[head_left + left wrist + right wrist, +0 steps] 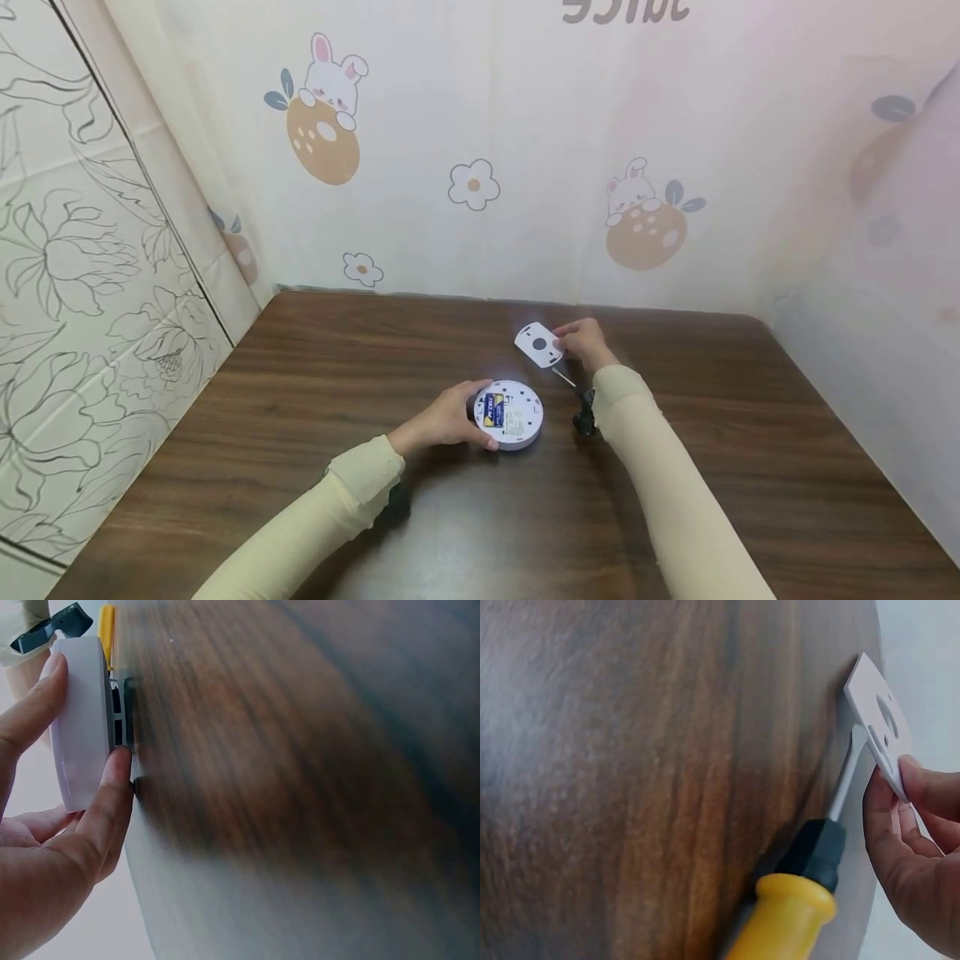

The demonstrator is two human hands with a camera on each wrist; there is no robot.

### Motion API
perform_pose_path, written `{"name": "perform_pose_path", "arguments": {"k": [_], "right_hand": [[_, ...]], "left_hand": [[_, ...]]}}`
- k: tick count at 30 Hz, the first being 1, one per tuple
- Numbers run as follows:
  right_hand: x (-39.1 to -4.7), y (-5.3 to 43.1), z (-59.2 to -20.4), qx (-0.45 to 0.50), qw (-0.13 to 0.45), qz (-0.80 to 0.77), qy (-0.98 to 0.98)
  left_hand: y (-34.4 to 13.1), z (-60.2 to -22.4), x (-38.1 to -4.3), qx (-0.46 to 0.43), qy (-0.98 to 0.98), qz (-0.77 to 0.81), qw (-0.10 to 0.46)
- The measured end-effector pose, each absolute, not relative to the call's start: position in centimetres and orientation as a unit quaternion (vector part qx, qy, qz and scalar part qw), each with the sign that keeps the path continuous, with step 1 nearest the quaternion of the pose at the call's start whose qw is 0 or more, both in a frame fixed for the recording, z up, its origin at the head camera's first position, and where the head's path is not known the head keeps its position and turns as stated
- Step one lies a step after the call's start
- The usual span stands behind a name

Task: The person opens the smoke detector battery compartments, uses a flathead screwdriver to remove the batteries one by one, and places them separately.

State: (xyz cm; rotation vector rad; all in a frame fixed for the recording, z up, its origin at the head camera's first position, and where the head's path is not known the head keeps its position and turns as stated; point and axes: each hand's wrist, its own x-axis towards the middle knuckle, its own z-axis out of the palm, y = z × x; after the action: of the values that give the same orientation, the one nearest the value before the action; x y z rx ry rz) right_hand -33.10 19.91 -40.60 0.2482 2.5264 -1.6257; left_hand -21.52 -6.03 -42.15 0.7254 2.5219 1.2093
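Note:
A round white smoke detector (525,427) lies with its back facing up, a blue and yellow battery (492,411) set in it. My left hand (450,415) grips its left side, thumb at the near edge and fingers round the far edge. In the left wrist view the detector's white side wall (81,724) shows between the fingers. Farther back, my right hand (588,343) pinches a thin white mounting plate (542,357) by its right edge, tilted up. Just below the plate, a screwdriver (787,915) with a yellow and black handle lies on the table.
The dark wood table (300,400) runs back to a wall hung with a printed curtain (420,125). A flower-patterned panel (75,250) stands along the left side. A black device (585,415) is worn at the right wrist.

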Motion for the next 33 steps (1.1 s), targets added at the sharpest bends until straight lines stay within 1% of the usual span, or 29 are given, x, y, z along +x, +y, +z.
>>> {"name": "perform_pose_path", "arguments": {"k": [6,12,22,33], "right_hand": [[-33.1,20.42,-41.0,0.083,0.065,-0.519,0.848],[-33.07,20.79,-41.12,0.054,0.058,-0.471,0.879],[-32.93,20.74,-41.16,0.031,0.046,-0.402,0.914],[-32.7,20.37,-40.9,0.022,0.031,-0.366,0.93]], "left_hand": [[-5.98,-42.05,-21.52,0.247,0.865,0.417,0.129],[-6.02,-42.06,-21.55,0.244,0.865,0.418,0.135],[-6.03,-42.09,-21.38,0.246,0.866,0.416,0.131],[-5.97,-42.1,-21.23,0.25,0.866,0.416,0.125]]}}
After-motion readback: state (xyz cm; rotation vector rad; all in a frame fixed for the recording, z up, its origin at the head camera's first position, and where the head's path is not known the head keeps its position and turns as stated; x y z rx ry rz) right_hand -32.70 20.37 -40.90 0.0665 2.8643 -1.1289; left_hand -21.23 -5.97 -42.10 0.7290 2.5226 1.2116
